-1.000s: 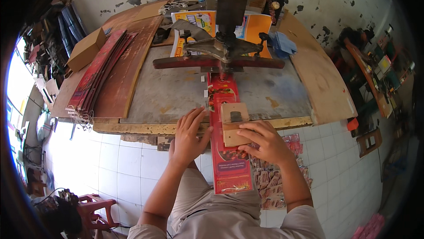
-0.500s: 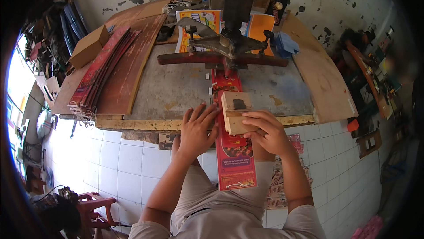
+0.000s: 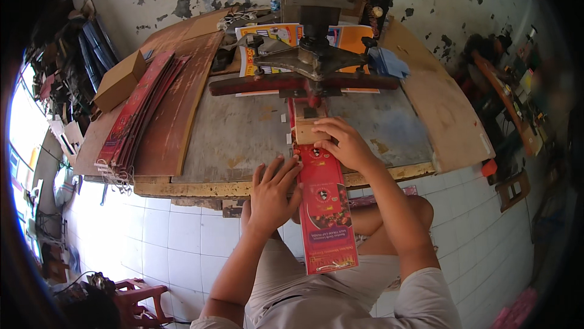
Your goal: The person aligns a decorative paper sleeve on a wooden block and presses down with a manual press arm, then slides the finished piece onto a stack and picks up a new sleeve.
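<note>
A long red printed cardboard strip [image 3: 323, 207] lies lengthwise over the front edge of the workbench [image 3: 243, 140], its far end under the metal press [image 3: 307, 64]. My right hand [image 3: 344, 143] rests on a small wooden block [image 3: 306, 129] that sits on the strip near the press, fingers curled over it. My left hand [image 3: 272, 195] lies flat with fingers spread on the left edge of the strip at the bench's front edge.
A stack of red strips [image 3: 137, 113] and brown boards lies on the bench's left side, next to a cardboard box [image 3: 118, 79]. Orange printed sheets [image 3: 353, 40] and a blue cloth [image 3: 389, 61] lie behind the press. A wooden board [image 3: 438, 110] leans at right. White tiled floor below.
The strip and the wooden block have slid away from me toward the press. My right hand moved forward with the block; my left hand stayed on the strip's edge.
</note>
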A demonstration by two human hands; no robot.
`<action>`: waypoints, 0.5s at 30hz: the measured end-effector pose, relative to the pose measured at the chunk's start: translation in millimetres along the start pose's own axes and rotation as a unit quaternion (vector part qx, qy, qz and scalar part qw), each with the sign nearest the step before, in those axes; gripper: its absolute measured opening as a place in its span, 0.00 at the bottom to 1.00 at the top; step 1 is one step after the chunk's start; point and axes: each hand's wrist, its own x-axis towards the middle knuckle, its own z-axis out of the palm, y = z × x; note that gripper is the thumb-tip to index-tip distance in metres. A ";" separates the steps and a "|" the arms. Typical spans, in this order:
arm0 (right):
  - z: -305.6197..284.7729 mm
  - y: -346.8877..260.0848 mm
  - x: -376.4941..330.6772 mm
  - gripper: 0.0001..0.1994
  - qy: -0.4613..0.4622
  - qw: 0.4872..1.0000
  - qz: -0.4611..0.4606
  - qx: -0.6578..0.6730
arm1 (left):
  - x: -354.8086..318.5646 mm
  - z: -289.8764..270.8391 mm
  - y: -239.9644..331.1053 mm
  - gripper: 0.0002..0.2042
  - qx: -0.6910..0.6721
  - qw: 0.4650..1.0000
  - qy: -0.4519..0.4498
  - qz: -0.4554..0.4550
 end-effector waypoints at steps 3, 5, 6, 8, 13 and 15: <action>2.1 2.7 1.8 0.18 0.005 1.000 -0.003 0.001 | 0.3 0.3 0.2 0.21 0.001 1.000 -0.002 -0.004; 2.0 2.9 0.3 0.18 0.009 1.000 -0.003 0.005 | 0.5 -0.6 0.6 0.22 0.004 1.000 -0.002 -0.004; 2.5 3.3 -1.6 0.18 0.010 1.000 -0.003 0.007 | 0.6 -0.1 0.6 0.22 0.003 1.000 -0.001 -0.003; 2.8 4.8 -3.6 0.18 0.011 1.000 -0.005 0.007 | 0.7 0.7 0.5 0.22 0.002 1.000 0.000 -0.002; 1.7 2.7 -1.6 0.19 0.009 1.000 -0.003 0.013 | 1.2 -0.5 -0.1 0.23 0.005 1.000 -0.015 -0.007; 2.1 0.9 -3.9 0.19 0.010 1.000 0.006 0.019 | 0.9 -1.7 -0.2 0.23 0.004 1.000 -0.017 -0.008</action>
